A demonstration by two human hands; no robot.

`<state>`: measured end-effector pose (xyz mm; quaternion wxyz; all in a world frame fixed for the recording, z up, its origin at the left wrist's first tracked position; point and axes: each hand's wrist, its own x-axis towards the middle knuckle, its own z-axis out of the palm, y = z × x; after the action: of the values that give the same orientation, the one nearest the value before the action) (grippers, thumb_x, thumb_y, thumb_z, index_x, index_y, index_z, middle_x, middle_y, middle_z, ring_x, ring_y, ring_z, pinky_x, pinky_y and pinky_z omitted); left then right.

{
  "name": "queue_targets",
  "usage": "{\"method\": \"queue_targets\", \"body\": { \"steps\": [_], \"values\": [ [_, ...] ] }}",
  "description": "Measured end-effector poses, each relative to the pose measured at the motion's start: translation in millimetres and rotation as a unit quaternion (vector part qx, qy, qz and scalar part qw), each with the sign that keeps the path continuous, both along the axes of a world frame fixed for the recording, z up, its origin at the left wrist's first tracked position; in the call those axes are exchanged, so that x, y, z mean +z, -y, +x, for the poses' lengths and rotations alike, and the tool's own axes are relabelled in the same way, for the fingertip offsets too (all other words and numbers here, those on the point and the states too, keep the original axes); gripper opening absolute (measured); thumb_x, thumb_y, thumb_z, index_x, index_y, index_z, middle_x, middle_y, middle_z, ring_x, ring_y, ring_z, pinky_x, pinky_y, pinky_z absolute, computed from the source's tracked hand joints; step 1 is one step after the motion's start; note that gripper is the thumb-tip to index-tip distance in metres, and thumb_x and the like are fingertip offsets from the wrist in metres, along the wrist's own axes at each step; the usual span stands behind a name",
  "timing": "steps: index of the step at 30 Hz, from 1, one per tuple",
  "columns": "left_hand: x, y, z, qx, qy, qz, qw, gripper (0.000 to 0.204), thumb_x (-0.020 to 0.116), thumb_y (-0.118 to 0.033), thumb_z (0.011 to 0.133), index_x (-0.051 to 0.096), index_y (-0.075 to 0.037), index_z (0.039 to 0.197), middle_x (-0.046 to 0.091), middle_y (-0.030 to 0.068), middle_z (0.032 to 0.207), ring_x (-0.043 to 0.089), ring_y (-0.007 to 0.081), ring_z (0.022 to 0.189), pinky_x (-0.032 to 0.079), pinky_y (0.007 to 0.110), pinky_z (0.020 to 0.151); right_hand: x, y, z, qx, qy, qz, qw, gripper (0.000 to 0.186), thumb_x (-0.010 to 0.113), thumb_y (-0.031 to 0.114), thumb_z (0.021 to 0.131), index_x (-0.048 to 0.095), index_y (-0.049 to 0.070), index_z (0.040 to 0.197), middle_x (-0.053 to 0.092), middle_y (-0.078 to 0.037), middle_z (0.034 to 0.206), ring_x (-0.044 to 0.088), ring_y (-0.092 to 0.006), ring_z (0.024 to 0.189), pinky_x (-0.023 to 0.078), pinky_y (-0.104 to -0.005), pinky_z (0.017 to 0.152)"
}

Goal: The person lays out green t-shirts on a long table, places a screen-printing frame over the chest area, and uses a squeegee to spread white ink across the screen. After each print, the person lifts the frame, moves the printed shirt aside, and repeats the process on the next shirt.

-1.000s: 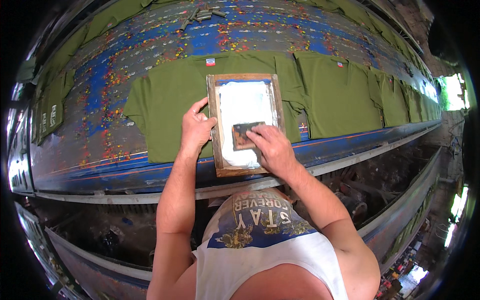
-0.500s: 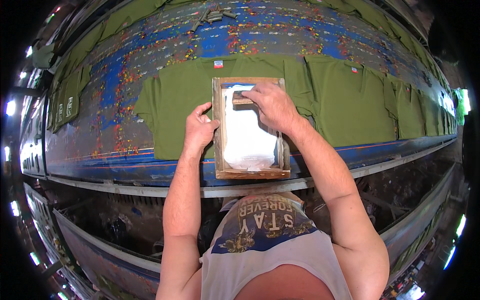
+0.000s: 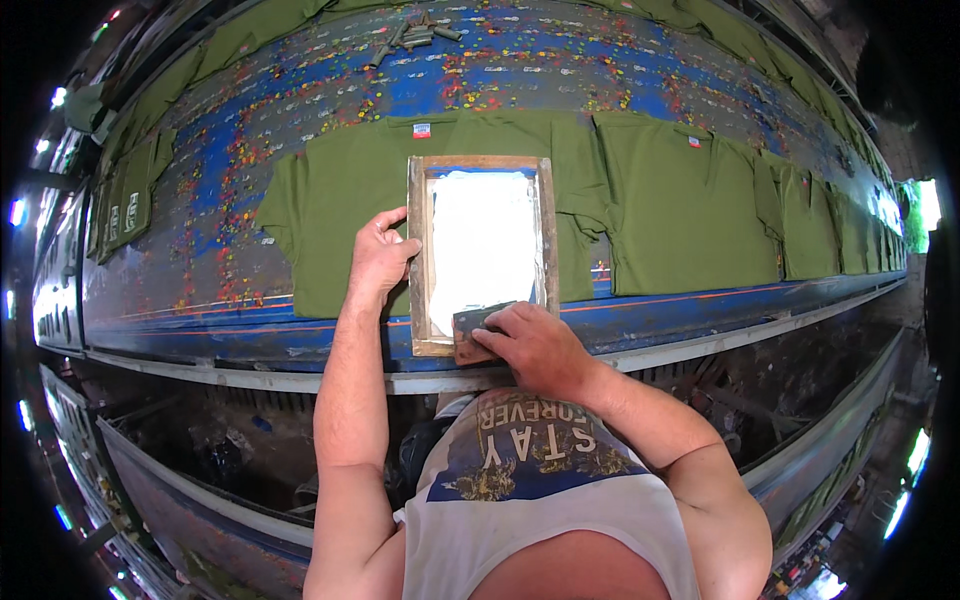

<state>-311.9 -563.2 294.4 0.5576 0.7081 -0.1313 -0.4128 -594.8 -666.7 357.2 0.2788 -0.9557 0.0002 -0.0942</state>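
Note:
A wooden-framed printing screen (image 3: 418, 290) lies on a green T-shirt (image 3: 340, 200) spread over the table edge. White ink (image 3: 485, 235) covers most of the mesh inside the frame. My left hand (image 3: 382, 255) grips the left side of the frame, thumb on top and fingers around its outer edge. In my right hand (image 3: 540, 345) is a small squeegee (image 3: 475, 335) with a worn wooden body, held at the near end of the screen. Its lower edge is hidden by the body of the squeegee and my fingers.
More green shirts (image 3: 685, 215) lie in a row to the right along the long, paint-speckled blue table (image 3: 408, 85). Several dark short rods (image 3: 415, 37) are piled at the far side. Printed green cloth (image 3: 135, 200) lies at left. A metal rail (image 3: 260, 378) edges the table.
My right hand has drawn the squeegee from the far end of the screen to the near end. My left hand still holds the frame. The view has shifted slightly.

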Motion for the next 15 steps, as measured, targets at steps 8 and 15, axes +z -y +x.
{"method": "queue_targets", "body": {
  "steps": [8,15],
  "values": [
    [8,-2,-3,0.012,0.006,0.016,1.000,0.068,0.077,0.007,0.092,0.058,0.011,0.158,0.056,-0.0051,0.069,0.055,0.0069,0.055,0.049,0.027,0.050,3,110,79,-0.019,-0.040,-0.029,0.999,0.029,0.066,-0.005,0.092,0.081,0.000,0.116,0.077,-0.020,0.107,0.073,-0.0421,0.114,0.060,-0.0525,0.103],
    [6,-2,-6,0.031,0.044,0.050,0.997,0.068,0.081,0.006,0.091,0.061,0.010,0.157,0.057,-0.0053,0.072,0.058,0.0077,0.059,0.051,0.027,0.055,-15,117,94,-0.049,0.032,-0.087,0.994,0.046,0.065,-0.004,0.087,0.081,0.006,0.129,0.077,-0.016,0.109,0.073,-0.0380,0.110,0.060,-0.0504,0.100]
  ]
}}
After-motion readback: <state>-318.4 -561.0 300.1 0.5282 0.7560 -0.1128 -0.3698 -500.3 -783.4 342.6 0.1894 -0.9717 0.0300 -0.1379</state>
